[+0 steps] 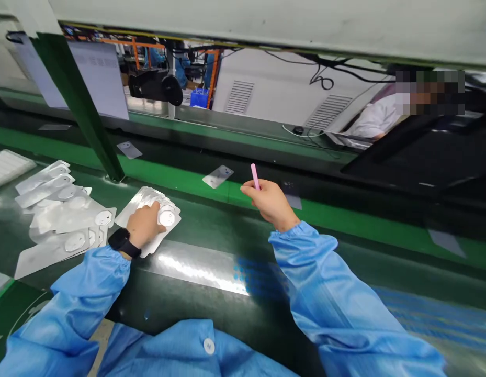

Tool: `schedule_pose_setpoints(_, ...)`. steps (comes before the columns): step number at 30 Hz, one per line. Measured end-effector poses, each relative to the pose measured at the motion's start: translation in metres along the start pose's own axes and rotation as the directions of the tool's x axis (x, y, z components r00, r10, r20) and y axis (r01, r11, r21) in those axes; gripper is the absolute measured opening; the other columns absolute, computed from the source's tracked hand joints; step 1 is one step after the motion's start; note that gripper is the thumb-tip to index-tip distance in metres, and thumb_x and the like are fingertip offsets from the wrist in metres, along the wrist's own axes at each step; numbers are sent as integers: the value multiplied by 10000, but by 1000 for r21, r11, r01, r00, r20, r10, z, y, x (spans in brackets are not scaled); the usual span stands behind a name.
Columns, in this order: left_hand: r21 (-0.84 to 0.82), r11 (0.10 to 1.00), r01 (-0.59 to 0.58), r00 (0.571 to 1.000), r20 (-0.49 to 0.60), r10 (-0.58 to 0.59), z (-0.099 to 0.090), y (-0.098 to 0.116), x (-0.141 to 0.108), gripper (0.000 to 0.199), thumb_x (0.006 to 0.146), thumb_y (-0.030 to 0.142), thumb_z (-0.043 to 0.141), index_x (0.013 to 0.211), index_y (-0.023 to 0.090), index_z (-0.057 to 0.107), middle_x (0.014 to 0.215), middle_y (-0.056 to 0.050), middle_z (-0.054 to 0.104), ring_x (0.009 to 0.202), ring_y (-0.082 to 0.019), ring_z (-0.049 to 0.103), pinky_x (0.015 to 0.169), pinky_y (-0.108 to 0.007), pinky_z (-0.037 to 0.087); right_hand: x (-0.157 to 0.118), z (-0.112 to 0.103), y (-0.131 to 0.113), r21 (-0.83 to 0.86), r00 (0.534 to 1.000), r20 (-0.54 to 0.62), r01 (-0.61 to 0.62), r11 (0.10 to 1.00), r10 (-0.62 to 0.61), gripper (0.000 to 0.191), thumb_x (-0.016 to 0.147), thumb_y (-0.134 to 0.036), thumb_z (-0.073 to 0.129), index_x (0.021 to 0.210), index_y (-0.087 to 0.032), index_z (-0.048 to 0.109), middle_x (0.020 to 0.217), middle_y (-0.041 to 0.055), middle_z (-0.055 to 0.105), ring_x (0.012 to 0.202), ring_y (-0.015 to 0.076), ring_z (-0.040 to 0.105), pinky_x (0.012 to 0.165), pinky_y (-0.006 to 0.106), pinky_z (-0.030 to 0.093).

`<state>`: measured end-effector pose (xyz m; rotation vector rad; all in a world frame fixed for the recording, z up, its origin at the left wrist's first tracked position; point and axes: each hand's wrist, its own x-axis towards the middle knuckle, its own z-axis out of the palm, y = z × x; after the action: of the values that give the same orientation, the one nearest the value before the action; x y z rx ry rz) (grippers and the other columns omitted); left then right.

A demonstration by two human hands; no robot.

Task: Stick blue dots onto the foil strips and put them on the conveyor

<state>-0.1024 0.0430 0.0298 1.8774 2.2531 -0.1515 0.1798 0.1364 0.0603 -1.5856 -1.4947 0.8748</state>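
My left hand (144, 224) lies on a fanned stack of flat, shiny translucent sheets (133, 205). Its thumb and forefinger are apart, beside a white round piece (166, 215) on the top sheet; the other fingers are partly hidden. In my closed right hand (271, 203), a slim pink stick (255, 176) points upward between thumb and fingers; its lower end is hidden. This hand hovers near the green strip. Just left of it, a single translucent sheet (218, 177) with a small round mark lies across that strip.
More sheets with white discs (72, 209) are piled at the left, near a white ribbed tray (10, 166). Further single sheets, one a sheet (129, 150) by the green post (76, 104), lie along the dark belt (180, 149). A person (378, 118) sits beyond, at right.
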Motion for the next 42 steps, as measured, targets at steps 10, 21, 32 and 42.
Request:
schedule_pose_setpoints(10, -252, 967, 25, 977, -199, -77, -40, -10, -21, 508, 851, 307, 467, 1327, 199, 329, 857, -50, 657, 866, -302, 647, 750, -380, 482, -104, -27, 64, 258, 994, 100, -61, 964, 36, 324, 715, -484, 639, 742, -164, 686, 567, -8, 551, 518, 117, 481, 487, 247, 392)
schedule_pose_setpoints(21, -647, 712, -273, 958, -116, 262, 34, 81, -62, 465, 835, 231, 446, 1299, 214, 424, 1180, -53, 628, 1057, -224, 607, 899, -345, 472, -120, 2, 86, 247, 920, 319, -312, 917, 227, 290, 686, -420, 726, 708, -172, 577, 531, 0, 646, 461, 134, 619, 470, 247, 523)
schedule_pose_setpoints(32, -275, 882, -383, 901, 99, 422, 34, 88, -61, 476, 775, 261, 641, 1212, 197, 465, 1001, -84, 638, 944, -287, 605, 756, -348, 450, -118, 2, 90, 168, 895, 374, -322, 932, 242, 207, 740, -335, 679, 696, -152, 591, 557, 18, 661, 473, 123, 625, 490, 226, 527)
schedule_pose_setpoints(42, -310, 755, -578, 802, -43, 596, 51, 85, -55, 497, 683, 322, 776, 1126, 251, 563, 1219, -26, 607, 1114, -281, 427, 896, -435, 367, -121, -7, 80, 296, 879, 401, -391, 872, 258, 392, 597, -524, 749, 631, -173, 580, 512, 3, 632, 451, 115, 590, 480, 233, 502)
